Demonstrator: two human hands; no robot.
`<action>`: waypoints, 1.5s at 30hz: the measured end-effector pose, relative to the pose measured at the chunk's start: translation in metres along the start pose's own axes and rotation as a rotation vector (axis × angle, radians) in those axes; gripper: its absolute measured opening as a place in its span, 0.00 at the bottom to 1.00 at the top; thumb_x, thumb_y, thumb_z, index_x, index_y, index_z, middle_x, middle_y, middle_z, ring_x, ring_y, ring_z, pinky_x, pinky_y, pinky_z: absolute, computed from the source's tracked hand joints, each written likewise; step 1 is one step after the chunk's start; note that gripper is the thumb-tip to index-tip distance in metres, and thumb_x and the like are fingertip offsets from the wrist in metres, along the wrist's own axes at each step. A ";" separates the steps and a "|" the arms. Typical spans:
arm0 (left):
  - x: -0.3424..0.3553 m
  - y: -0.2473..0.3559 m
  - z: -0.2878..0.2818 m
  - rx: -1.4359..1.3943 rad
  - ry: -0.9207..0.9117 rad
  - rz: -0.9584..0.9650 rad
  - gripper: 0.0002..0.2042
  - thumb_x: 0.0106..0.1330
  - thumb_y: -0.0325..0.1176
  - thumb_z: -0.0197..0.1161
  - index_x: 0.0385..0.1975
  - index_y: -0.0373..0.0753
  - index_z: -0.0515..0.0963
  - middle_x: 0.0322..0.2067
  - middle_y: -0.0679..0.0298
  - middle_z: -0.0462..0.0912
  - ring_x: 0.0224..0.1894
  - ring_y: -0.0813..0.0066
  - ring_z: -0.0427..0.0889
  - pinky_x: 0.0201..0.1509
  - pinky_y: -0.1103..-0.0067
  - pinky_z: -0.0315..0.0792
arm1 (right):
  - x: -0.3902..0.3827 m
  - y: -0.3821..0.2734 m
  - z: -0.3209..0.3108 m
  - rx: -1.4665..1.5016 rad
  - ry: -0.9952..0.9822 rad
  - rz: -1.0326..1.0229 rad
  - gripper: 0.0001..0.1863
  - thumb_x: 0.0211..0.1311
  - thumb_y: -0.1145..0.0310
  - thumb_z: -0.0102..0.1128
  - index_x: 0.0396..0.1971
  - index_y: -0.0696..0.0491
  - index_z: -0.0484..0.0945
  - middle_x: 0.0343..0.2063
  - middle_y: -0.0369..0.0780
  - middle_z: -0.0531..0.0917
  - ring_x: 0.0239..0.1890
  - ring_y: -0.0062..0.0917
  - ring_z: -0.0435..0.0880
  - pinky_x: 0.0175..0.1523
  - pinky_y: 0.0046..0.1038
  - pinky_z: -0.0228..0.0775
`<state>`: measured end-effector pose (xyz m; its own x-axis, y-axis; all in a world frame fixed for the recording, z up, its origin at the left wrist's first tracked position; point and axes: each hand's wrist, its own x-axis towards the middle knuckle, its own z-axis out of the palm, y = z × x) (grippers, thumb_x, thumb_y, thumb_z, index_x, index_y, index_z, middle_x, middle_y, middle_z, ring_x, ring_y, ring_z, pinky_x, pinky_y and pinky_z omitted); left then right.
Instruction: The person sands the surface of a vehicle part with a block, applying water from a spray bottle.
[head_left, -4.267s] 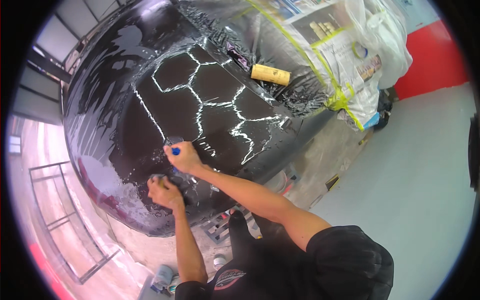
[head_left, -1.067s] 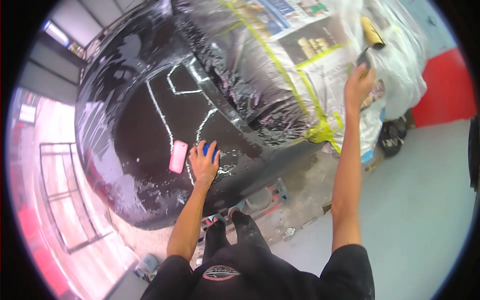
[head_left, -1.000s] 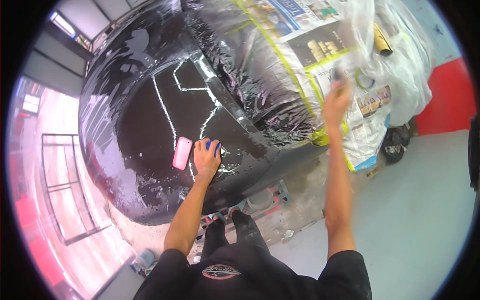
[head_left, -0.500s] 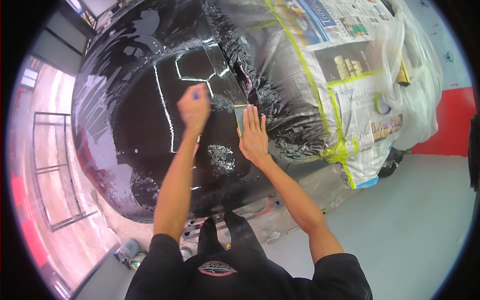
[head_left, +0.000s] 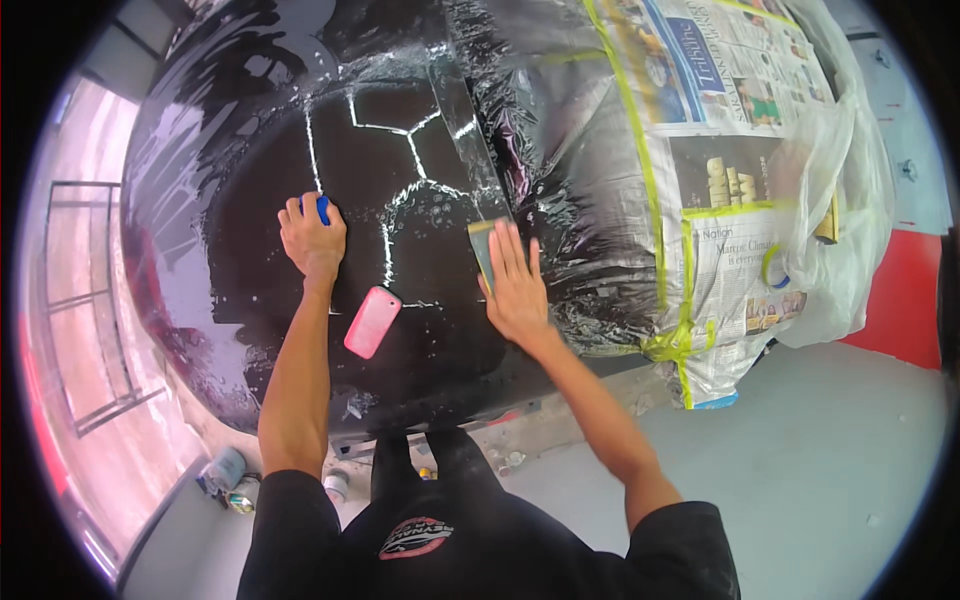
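A glossy black car panel (head_left: 240, 230) lies wet below me, with white foamy lines across it. My left hand (head_left: 312, 238) presses on the panel, closed around a small blue block (head_left: 322, 208). My right hand (head_left: 515, 280) lies flat with fingers spread on a green-yellow pad (head_left: 481, 246) on the panel, beside the plastic sheeting. A pink sanding block (head_left: 372, 321) rests loose on the wet surface between my forearms.
Clear plastic sheeting (head_left: 560, 150), newspaper (head_left: 730, 120) and yellow-green masking tape (head_left: 680, 290) cover the car's right part. A tape roll (head_left: 772, 268) hangs there. Cans and small containers (head_left: 232, 480) stand on the grey floor by my legs. A red floor area (head_left: 900, 300) lies at right.
My right hand has come down from the masked area and settled flat on the pad. My left hand has shifted across the panel with the blue block. The pink block stays lying loose.
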<state>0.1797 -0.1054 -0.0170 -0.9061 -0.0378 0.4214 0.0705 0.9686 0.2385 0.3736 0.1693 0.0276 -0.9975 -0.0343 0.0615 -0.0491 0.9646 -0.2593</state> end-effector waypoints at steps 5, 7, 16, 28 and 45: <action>0.008 0.025 0.008 -0.089 0.017 0.037 0.10 0.62 0.39 0.66 0.42 0.47 0.81 0.43 0.61 0.79 0.47 0.56 0.79 0.47 0.61 0.77 | 0.154 0.041 0.003 -0.179 0.194 -0.130 0.36 0.76 0.56 0.50 0.74 0.66 0.57 0.77 0.53 0.57 0.81 0.46 0.52 0.81 0.53 0.42; 0.001 0.020 0.005 -0.091 0.013 0.042 0.10 0.62 0.39 0.66 0.42 0.47 0.81 0.43 0.61 0.78 0.47 0.57 0.78 0.47 0.61 0.76 | 0.142 0.038 0.009 -0.170 0.191 -0.142 0.37 0.76 0.55 0.50 0.74 0.66 0.56 0.78 0.53 0.57 0.81 0.45 0.52 0.81 0.52 0.42; 0.006 0.021 0.005 -0.094 0.013 0.020 0.10 0.62 0.38 0.66 0.41 0.47 0.81 0.42 0.61 0.78 0.46 0.57 0.78 0.46 0.62 0.76 | 0.175 0.036 0.005 -0.153 0.164 -0.104 0.37 0.78 0.53 0.46 0.76 0.63 0.54 0.79 0.51 0.54 0.81 0.43 0.51 0.81 0.58 0.37; 0.014 0.015 -0.003 -0.133 -0.033 -0.015 0.09 0.62 0.37 0.66 0.41 0.45 0.81 0.42 0.61 0.78 0.48 0.56 0.78 0.48 0.61 0.76 | 0.156 0.026 0.003 -0.160 0.129 -0.077 0.37 0.78 0.51 0.48 0.77 0.57 0.56 0.79 0.44 0.56 0.81 0.48 0.48 0.78 0.67 0.36; 0.008 0.023 0.002 -0.141 -0.005 0.047 0.11 0.61 0.38 0.67 0.42 0.47 0.80 0.42 0.61 0.78 0.47 0.58 0.78 0.46 0.63 0.75 | 0.212 0.039 0.014 -0.215 0.213 -0.032 0.34 0.79 0.52 0.46 0.76 0.57 0.59 0.78 0.44 0.59 0.81 0.48 0.49 0.78 0.65 0.37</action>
<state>0.1738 -0.0827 -0.0100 -0.9025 0.0088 0.4306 0.1708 0.9252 0.3390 0.1593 0.1965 0.0173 -0.9615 -0.0314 0.2729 -0.0456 0.9979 -0.0458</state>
